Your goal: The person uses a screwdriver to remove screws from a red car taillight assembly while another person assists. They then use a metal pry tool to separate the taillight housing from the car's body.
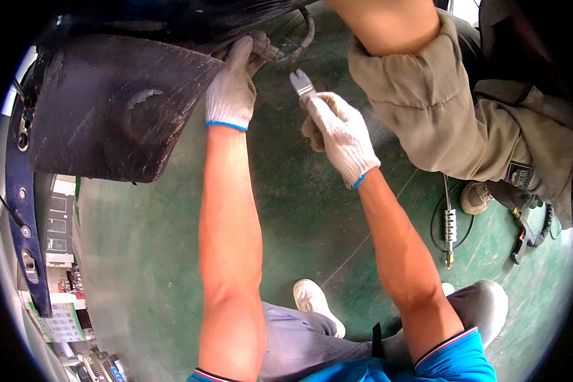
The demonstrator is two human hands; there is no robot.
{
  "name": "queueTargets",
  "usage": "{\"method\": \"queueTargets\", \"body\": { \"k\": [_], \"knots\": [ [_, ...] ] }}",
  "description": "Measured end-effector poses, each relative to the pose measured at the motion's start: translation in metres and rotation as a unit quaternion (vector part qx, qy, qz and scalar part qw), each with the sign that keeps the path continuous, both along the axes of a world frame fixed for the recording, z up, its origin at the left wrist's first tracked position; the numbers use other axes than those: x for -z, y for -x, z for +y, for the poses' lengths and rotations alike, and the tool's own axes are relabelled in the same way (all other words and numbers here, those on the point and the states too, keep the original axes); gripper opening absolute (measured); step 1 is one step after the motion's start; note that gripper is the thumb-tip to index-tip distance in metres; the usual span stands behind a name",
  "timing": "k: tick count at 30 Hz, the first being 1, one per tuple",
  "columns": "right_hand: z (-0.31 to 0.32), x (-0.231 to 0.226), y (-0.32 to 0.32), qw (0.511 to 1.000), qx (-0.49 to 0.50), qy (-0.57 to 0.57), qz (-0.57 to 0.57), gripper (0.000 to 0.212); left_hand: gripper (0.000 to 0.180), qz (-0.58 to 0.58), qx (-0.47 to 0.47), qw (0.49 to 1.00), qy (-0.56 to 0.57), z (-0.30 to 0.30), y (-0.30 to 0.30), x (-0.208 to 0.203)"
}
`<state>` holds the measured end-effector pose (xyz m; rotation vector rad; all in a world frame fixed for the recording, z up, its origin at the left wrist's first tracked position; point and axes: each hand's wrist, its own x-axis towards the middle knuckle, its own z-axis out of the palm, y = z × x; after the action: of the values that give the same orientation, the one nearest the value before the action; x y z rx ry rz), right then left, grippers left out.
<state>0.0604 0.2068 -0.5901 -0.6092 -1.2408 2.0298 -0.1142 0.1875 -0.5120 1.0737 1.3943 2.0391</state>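
My right hand [344, 130], in a white knitted glove with a blue cuff, is closed around a small flat metal pry tool [302, 83] with a notched, forked tip pointing up and left. My left hand [232, 89], gloved alike, reaches up beside the edge of a dark scuffed panel [114, 108]. Its fingers are closed at the end of a grey cable [309, 32] that loops down from the dark body above. The fingertips and the cable end are partly hidden in shadow. The pry tool is apart from the cable.
Another person's arm in a khaki sleeve [420, 95] reaches in from the right. A spring-coiled tool [450, 226] and a black-handled hose gun [522, 239] are at the right. A blue slotted metal bar [25, 210] runs down the left, above the green floor [159, 254].
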Motion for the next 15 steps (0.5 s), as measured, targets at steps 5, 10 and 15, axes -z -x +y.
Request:
{"method": "queueTargets", "body": {
  "k": [5, 10, 15],
  "knots": [
    [0.018, -0.01, 0.012, 0.98, 0.046, -0.158, -0.114, 0.035, 0.014, -0.019, 0.006, 1.0, 0.005, 0.001, 0.0, 0.0],
    [0.026, -0.002, 0.017, 0.937, 0.109, -0.328, -0.057, 0.043, 0.015, 0.004, 0.023, 1.0, -0.01, 0.002, -0.005, 0.0],
    [0.031, -0.005, 0.02, 0.949, 0.088, -0.281, -0.113, 0.044, 0.017, 0.004, 0.024, 0.999, -0.021, 0.004, 0.001, 0.005]
  ]
}}
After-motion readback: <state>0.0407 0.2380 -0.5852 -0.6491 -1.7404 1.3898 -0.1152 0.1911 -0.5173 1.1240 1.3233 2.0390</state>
